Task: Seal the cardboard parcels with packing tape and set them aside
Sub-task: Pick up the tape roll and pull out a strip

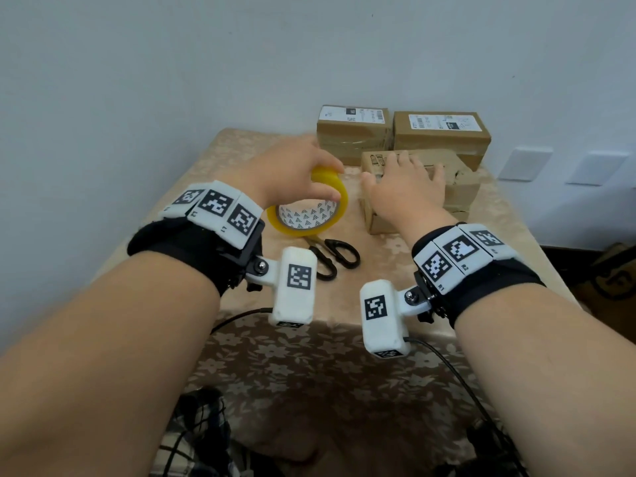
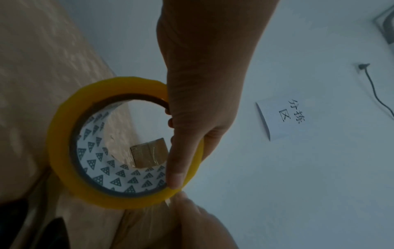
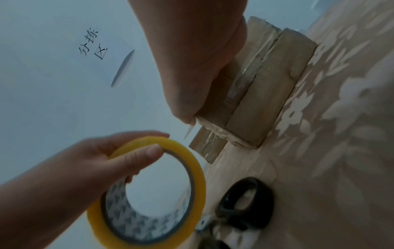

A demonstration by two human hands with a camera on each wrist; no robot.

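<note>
My left hand [image 1: 323, 182] grips a yellow roll of packing tape [image 1: 339, 191], thumb on its near face and fingers over the top, and holds it tilted just above the table. In the left wrist view the tape roll [image 2: 64, 134] fills the middle. My right hand [image 1: 406, 180] lies flat with spread fingers on top of a brown cardboard parcel [image 1: 461, 191] right of the roll. The parcel's [image 3: 266, 92] side shows a clear taped seam, and a short clear strip hangs by my right thumb at its corner. Two labelled parcels [image 1: 354, 136] [image 1: 442, 136] stand behind it.
Black-handled scissors [image 1: 330, 256] lie on the floral beige tablecloth [image 1: 241, 160] just in front of the roll. The table stands against a pale wall bearing a paper sign [image 2: 283, 118]. Cables hang off the near table edge. A cardboard box sits on the floor at the right.
</note>
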